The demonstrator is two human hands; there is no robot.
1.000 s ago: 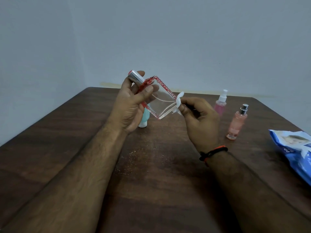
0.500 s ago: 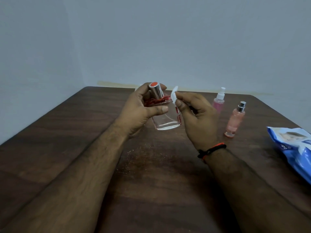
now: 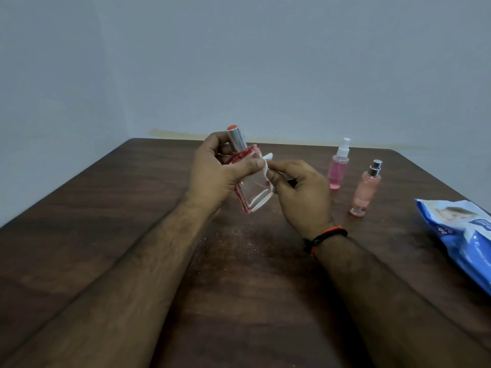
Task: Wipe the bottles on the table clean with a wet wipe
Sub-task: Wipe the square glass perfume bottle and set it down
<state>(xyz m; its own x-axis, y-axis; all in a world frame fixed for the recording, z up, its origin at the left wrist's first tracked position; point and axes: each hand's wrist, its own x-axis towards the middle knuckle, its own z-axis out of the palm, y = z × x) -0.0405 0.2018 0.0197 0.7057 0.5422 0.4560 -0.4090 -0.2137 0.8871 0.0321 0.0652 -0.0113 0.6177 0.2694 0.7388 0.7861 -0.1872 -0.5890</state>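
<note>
Above the middle of the surface (image 3: 132, 235), a clear square bottle (image 3: 255, 189) with red edges and a silver cap is held off the wood, tilted, cap leaning far-left. Left hand (image 3: 215, 176) grips it, fingers curled behind the neck and thumb across the front. Right hand (image 3: 300, 192) pinches a small folded white wipe (image 3: 266, 163) against the bottle's upper right edge, beside the left thumb tip. Right of the hands stand two upright spray bottles: a pink one (image 3: 338, 168) farther back, a peach one (image 3: 365, 189) nearer. At the right edge lies a blue wipe pack (image 3: 462, 235)
</note>
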